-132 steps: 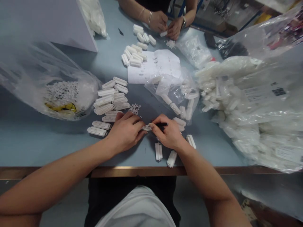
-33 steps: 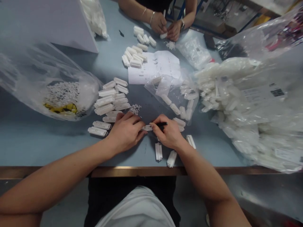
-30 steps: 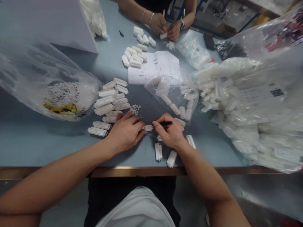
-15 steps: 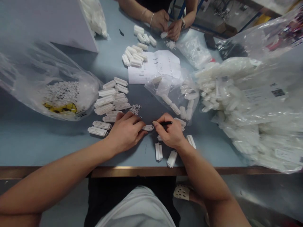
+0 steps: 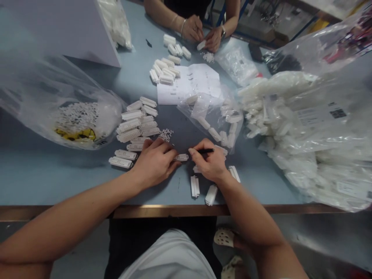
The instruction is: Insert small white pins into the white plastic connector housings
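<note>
My left hand (image 5: 158, 161) is closed on a white plastic connector housing (image 5: 182, 157), whose right end with rows of small holes sticks out past the fingertips. Pinched in my right hand (image 5: 208, 159) is a thin black pen-like tool (image 5: 207, 150); its tip is hidden by the fingers, close to the connector housing's right end. Beyond my left hand lies a small heap of tiny white pieces (image 5: 166, 135). Several similar housings (image 5: 129, 124) are piled to the left, and a few more (image 5: 195, 186) lie around my right wrist.
A clear bag of tiny pieces (image 5: 77, 116) stands at left, and large bags of white parts (image 5: 314, 128) at right. A small bag with housings (image 5: 215, 116) lies ahead, beside a paper sheet (image 5: 171, 91). Across the table, a co-worker's hands (image 5: 213, 38) hold a white part.
My hands, the housing and the black tool stay almost in place. The view has shifted slightly. Across the table, the co-worker's hands and white part have moved a little.
</note>
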{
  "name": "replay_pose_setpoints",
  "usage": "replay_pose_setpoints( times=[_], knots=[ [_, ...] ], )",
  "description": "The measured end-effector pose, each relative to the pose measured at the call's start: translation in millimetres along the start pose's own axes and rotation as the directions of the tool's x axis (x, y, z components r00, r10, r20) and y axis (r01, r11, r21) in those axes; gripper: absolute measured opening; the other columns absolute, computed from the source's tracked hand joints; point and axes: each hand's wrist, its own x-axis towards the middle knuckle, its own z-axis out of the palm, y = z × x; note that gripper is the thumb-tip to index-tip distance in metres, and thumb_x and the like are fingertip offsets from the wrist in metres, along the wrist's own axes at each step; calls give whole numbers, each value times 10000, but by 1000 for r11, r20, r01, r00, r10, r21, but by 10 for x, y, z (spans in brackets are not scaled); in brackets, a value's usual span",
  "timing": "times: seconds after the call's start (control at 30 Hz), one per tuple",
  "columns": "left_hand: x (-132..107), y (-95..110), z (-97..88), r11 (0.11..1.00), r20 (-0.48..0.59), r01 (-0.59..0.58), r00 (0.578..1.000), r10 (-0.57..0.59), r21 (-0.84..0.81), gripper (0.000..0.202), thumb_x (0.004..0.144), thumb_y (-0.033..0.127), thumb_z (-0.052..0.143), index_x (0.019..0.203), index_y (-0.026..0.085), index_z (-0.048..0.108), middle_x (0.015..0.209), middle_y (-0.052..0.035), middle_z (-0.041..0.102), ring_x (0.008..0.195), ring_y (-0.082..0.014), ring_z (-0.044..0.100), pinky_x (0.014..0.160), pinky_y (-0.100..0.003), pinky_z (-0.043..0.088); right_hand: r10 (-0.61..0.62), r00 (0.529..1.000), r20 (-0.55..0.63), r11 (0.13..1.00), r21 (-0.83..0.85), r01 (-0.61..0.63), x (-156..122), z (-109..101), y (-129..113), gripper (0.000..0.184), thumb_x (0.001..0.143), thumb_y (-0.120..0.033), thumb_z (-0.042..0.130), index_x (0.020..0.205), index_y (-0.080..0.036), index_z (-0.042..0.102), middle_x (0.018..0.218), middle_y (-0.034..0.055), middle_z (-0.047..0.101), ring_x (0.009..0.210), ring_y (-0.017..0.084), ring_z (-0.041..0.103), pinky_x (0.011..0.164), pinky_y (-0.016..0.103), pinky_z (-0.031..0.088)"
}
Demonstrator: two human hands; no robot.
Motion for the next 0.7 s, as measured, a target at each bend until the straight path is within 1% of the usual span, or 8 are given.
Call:
replay_pose_setpoints(
  times=[0.1,0.2,0.37,0.5,0.6,0.67,0.7],
  knots=[
    [-7,1,15,1000,-30,-8,1000,8,-1,203,960,383,633,966,207,733,971,-95,747,1012,-323,627,841,-494,436,63,992,-106,990,134,-49,-19,-29,42,246,912,-417,634,748,-239,591,627,-20,621,576,142,601,571,288,470],
    [-14,-9,29,1000,-54,-13,998,13,-8,191,954,380,647,976,208,729,966,-98,746,1007,-319,632,847,-488,436,109,985,-134,971,226,-77,-31,-42,91,273,918,-467,644,777,-237,604,604,-24,613,599,159,645,585,300,492],
    [-15,-1,28,1000,-62,-3,998,3,-4,194,944,385,660,962,201,720,938,-94,738,998,-321,639,848,-492,442,110,981,-162,969,238,-69,-29,-44,84,272,911,-463,655,770,-235,603,600,-26,618,605,160,656,590,302,496],
    [-17,10,-8,1000,-100,-9,995,9,-3,177,949,360,646,966,199,718,986,-88,745,1003,-310,637,859,-488,448,87,974,-210,986,160,-53,-26,-63,28,244,905,-419,646,753,-233,605,611,-18,641,556,147,618,571,302,482],
    [-7,-59,-109,999,-200,35,979,-28,27,186,962,355,615,993,205,721,1042,-92,746,1024,-296,634,885,-477,451,56,963,-263,998,55,-43,-31,-74,2,232,883,-407,652,734,-235,610,611,-17,643,535,141,594,549,295,464],
    [6,-164,-220,990,-300,111,950,-81,86,206,973,358,591,1030,209,722,1082,-98,742,1044,-297,631,913,-487,447,16,957,-289,1000,2,-16,-37,-72,-5,221,874,-402,658,730,-238,621,626,-15,648,548,142,596,550,292,467],
    [11,-230,-280,977,-371,177,921,-121,122,226,977,369,581,1055,208,719,1107,-105,738,1069,-310,623,931,-509,438,-6,955,-297,1000,-15,2,-39,-68,-7,214,873,-397,659,730,-241,625,634,-14,651,555,142,598,551,290,471]
  ],
)
